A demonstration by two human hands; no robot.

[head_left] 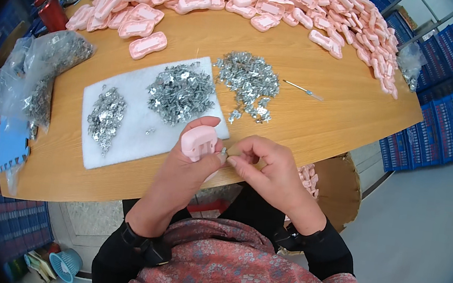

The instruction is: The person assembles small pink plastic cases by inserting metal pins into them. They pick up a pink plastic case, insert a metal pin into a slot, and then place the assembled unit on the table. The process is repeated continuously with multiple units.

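A pink plastic casing (199,140) is gripped in my left hand (182,171), just above the table's near edge. The thumb of that hand lies across the casing, and a tiny shiny bit shows by the thumb tip. My right hand (269,168) meets it there, thumb and forefinger pinched together; what they hold, if anything, is too small to make out. Beyond my hands a white foam sheet (132,79) carries a large heap of small metal pieces (180,94) and a smaller heap of metal pieces (106,118).
Another metal heap (247,79) lies right of the sheet, near a thin pen-like tool (302,90). Many pink casings (266,5) cover the table's far side. Plastic bags of metal parts (49,63) stand at left. A cardboard box (339,186) with pink pieces sits below the right edge.
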